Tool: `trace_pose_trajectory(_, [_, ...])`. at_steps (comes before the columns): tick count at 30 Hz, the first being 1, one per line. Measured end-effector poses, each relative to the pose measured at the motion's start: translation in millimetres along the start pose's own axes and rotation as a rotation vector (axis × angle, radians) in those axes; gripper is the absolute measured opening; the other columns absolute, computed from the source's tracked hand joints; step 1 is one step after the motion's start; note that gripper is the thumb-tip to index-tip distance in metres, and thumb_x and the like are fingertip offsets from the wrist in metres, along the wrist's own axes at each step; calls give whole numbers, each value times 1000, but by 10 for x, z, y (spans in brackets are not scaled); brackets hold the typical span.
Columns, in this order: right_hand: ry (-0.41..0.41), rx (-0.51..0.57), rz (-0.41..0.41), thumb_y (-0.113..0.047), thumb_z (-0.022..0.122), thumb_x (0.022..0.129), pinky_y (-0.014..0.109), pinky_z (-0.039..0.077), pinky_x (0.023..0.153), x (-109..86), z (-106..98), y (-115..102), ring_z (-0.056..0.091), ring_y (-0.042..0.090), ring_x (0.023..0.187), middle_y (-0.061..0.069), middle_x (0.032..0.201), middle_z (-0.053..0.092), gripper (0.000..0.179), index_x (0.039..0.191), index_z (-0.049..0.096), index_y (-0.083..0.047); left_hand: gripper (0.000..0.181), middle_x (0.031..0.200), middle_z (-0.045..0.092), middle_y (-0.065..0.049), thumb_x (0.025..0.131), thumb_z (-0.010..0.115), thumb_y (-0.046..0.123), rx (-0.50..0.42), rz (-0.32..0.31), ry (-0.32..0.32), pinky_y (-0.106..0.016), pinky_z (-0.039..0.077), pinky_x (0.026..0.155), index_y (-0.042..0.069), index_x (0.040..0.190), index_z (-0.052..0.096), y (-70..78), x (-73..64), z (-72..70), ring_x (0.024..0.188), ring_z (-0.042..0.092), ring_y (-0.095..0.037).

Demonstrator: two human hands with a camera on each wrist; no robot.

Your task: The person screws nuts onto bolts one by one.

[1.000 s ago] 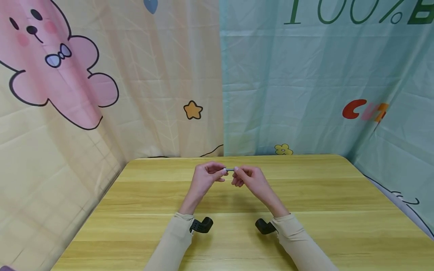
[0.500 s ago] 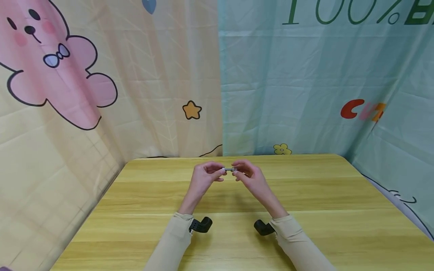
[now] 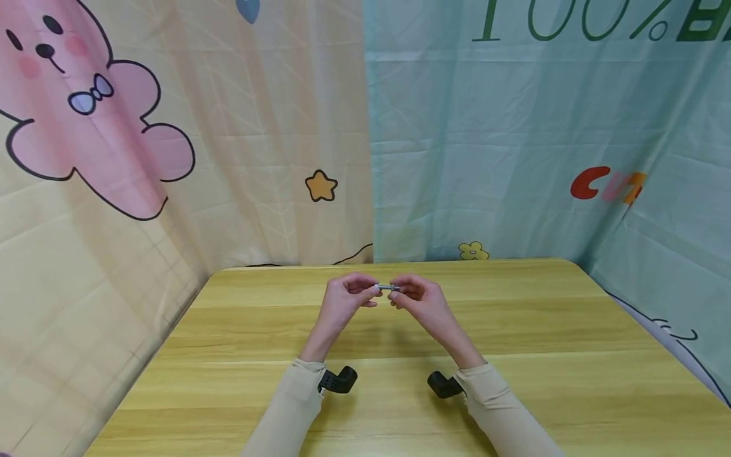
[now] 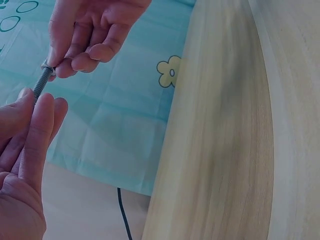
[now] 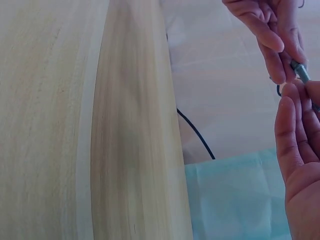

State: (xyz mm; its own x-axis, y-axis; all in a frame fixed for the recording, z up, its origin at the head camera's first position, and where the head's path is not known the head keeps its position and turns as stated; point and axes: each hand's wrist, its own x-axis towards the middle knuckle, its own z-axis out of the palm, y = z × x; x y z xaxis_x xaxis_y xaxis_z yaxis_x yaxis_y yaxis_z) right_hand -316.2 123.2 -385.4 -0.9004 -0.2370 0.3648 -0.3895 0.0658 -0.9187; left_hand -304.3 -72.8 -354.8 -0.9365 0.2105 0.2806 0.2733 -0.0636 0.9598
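A small metal bolt [image 3: 385,287] is held level between both hands above the table's far part. My left hand [image 3: 344,297] pinches one end of it between thumb and fingers. At the other end, my right hand [image 3: 419,296] pinches a nut [image 4: 48,68] on the threaded shaft with thumb and fingertips. The left wrist view shows bare threads between the two hands. In the right wrist view the bolt's left end [image 5: 295,64] sits between the left hand's fingers, partly covered.
Both hands are over a wood-grain table [image 3: 394,406]. Printed curtains [image 3: 485,139] hang behind it and at the sides. Black wrist-worn devices [image 3: 341,379] stick out inward from both cuffs. A dark cable [image 5: 197,132] hangs beyond the table edge.
My right thumb and fingers have loosened from the bolt's end, spread apart, then closed again on the nut. The left hand keeps its hold with almost no movement.
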Motion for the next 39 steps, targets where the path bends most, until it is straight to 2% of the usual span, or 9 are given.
trace_pose_trajectory(6, [0, -22, 38, -20, 64, 98, 47, 60, 73, 7, 17, -3, 68, 26, 76, 14, 85, 70, 22, 104, 67, 0, 22, 102, 67, -30, 92, 67, -1, 10, 4, -5, -36, 61, 77, -16, 107, 64, 0, -6, 2, 96, 68, -37])
trace_pose_trajectory(12, [16, -13, 87, -33, 60, 100, 31, 58, 55, 18, 48, 14, 64, 23, 63, 14, 74, 67, 37, 93, 67, 2, 15, 101, 68, -30, 91, 67, -3, 4, 11, 4, -37, 61, 76, -11, 103, 67, -12, 6, 6, 94, 69, -35])
trace_pose_trajectory(15, [43, -9, 111, -34, 57, 101, 29, 57, 52, 22, 63, 1, 63, 23, 62, 16, 74, 66, 39, 93, 67, 2, 15, 101, 67, -31, 91, 67, -3, -2, 14, 3, -36, 62, 76, -13, 104, 67, -17, 13, 7, 95, 68, -39])
trace_pose_trajectory(19, [68, -19, 89, -27, 57, 102, 32, 59, 62, 29, 53, -12, 65, 25, 79, 16, 93, 68, 29, 109, 65, 0, 16, 101, 67, -31, 91, 67, -4, -13, 11, 3, -36, 62, 75, -14, 104, 66, -30, 15, 7, 97, 65, -45])
trace_pose_trajectory(24, [23, -27, -6, -7, 62, 97, 35, 59, 80, 19, 10, -44, 62, 32, 103, 19, 116, 63, 26, 122, 60, -1, 15, 101, 67, -30, 91, 68, -4, -15, 4, 12, -36, 62, 75, -12, 102, 67, -44, 19, 5, 94, 68, -40])
trace_pose_trajectory(28, [-11, -22, -21, 1, 63, 94, 31, 58, 82, -32, 16, -174, 63, 34, 103, 25, 113, 64, 22, 116, 61, 5, 15, 101, 67, -30, 91, 68, -3, -21, -4, 12, -36, 62, 75, -12, 103, 67, -56, 25, 5, 94, 68, -39])
trace_pose_trajectory(32, [-5, -28, -4, 5, 62, 93, 31, 58, 81, -84, 44, -327, 63, 34, 99, 29, 110, 63, 20, 113, 61, 8, 17, 101, 68, -27, 91, 68, -2, -25, -11, 3, -35, 61, 76, -13, 105, 66, -60, 30, 7, 98, 64, -46])
trace_pose_trajectory(36, [1, -6, 34, 6, 62, 93, 36, 59, 83, -92, 55, -343, 64, 36, 98, 34, 110, 61, 21, 113, 61, 9, 18, 101, 68, -27, 91, 68, -2, -28, -19, 0, -35, 61, 76, -14, 105, 66, -72, 33, 7, 101, 61, -52])
trace_pose_trajectory(39, [8, 10, 46, 0, 64, 94, 38, 60, 82, -63, 43, -227, 66, 33, 94, 29, 104, 65, 21, 114, 62, 8, 17, 101, 68, -28, 91, 67, -3, -25, -19, 1, -36, 61, 76, -13, 104, 66, -77, 34, 7, 98, 65, -46])
